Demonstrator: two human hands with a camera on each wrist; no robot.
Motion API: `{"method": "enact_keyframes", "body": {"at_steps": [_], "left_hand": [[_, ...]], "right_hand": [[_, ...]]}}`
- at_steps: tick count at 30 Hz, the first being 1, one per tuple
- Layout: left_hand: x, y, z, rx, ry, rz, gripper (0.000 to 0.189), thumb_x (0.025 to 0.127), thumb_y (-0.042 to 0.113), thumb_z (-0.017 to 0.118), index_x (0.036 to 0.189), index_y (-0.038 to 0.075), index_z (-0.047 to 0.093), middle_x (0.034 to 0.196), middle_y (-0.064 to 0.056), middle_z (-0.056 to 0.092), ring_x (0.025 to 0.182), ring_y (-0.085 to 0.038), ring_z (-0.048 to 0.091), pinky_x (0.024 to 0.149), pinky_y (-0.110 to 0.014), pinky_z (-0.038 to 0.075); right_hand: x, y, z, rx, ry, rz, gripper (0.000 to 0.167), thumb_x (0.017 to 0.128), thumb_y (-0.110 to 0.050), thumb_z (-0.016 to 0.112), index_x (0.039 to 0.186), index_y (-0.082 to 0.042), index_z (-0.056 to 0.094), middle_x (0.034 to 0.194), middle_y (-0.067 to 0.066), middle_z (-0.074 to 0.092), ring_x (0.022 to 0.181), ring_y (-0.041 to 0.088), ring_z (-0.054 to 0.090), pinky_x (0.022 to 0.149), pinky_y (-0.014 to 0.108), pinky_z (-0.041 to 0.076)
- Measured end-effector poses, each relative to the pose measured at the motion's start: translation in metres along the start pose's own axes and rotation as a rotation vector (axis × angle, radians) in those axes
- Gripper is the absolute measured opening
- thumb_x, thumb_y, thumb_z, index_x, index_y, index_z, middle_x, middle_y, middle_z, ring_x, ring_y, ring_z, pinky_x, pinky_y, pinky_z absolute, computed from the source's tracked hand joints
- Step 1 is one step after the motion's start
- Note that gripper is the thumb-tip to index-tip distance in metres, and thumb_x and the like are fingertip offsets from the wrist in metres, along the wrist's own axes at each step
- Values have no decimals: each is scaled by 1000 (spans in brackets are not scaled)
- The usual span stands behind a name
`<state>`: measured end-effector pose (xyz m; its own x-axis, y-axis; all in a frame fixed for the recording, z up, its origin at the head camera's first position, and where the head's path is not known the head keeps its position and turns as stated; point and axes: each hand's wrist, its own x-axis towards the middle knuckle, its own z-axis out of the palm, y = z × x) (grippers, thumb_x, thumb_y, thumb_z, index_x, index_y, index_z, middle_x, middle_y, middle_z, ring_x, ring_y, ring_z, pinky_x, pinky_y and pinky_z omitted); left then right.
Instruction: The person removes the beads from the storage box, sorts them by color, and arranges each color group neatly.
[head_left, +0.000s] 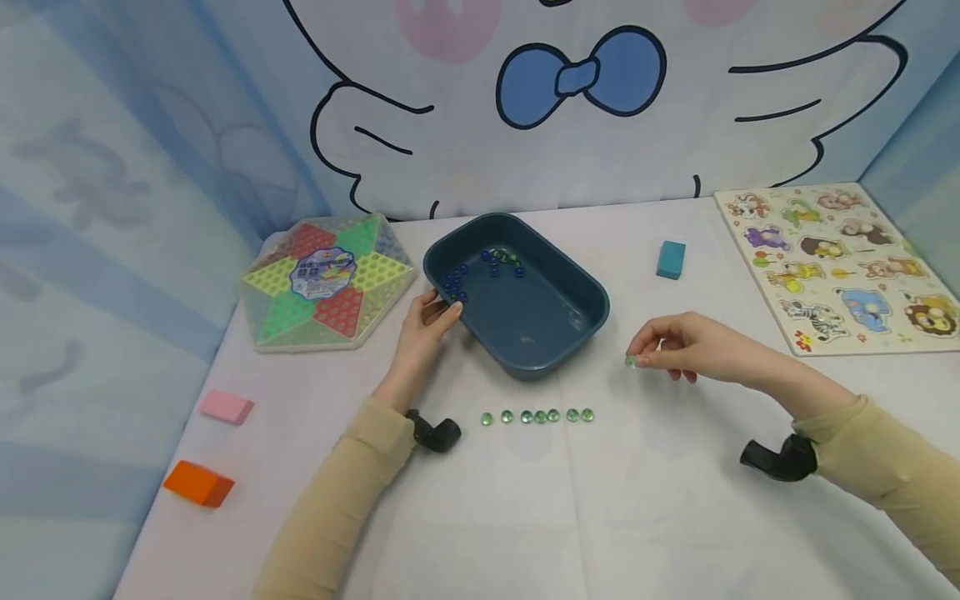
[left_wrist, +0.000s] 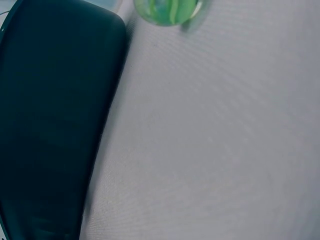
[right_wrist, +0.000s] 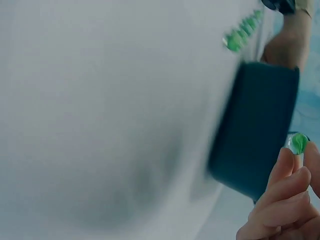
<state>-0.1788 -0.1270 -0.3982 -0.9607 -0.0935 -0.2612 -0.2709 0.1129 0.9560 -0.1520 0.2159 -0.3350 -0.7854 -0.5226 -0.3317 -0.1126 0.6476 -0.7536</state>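
Between thumb and fingertips my right hand (head_left: 678,346) pinches a green glass marble (head_left: 631,362), held to the right of the tub; the right wrist view shows this marble (right_wrist: 298,143) as clear with a green swirl. My left hand (head_left: 424,332) holds the near left rim of a dark blue tub (head_left: 525,329), thumb at the edge. Inside the tub lie blue marbles (head_left: 455,279) and a few green marbles (head_left: 501,255) toward its far left end. In front of it, several green marbles (head_left: 541,417) form a row on the white cloth.
A star-patterned board game box (head_left: 330,283) lies left of the tub. Pink (head_left: 227,407) and orange (head_left: 198,483) blocks sit at the left edge. Behind the right hand are a blue block (head_left: 671,260) and an animal puzzle board (head_left: 847,267).
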Motion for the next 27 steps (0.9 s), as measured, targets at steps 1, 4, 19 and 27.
{"method": "enact_keyframes", "body": {"at_steps": [1,4,19,27], "left_hand": [[0,0,0,3,0,-2,64,89,31,62,142,12,31,140,-12,42,128,-24,42,106,-42,33],[1,-1,0,4,3,-4,64,88,31,62,142,12,31,139,-12,42,127,-24,42,106,-42,33],[0,1,1,2,9,4,64,89,30,62,142,11,31,139,-14,42,127,-24,42,106,-42,33],[-1,0,-1,-5,-3,10,65,89,29,62,143,11,29,139,-14,42,128,-24,42,107,-42,33]], "right_hand": [[-1,3,4,8,-16,4,24,88,-25,62,103,-6,62,68,6,52,55,17,48,47,25,40],[-1,10,17,36,-60,12,24,87,-26,64,101,-6,62,65,4,50,53,13,45,45,24,38],[13,14,50,-74,-96,-71,11,84,-20,68,86,-9,65,62,-5,48,51,5,40,50,20,36],[18,15,57,-94,-107,-84,9,83,-18,68,85,-10,65,63,-5,50,55,4,40,53,18,36]]}}
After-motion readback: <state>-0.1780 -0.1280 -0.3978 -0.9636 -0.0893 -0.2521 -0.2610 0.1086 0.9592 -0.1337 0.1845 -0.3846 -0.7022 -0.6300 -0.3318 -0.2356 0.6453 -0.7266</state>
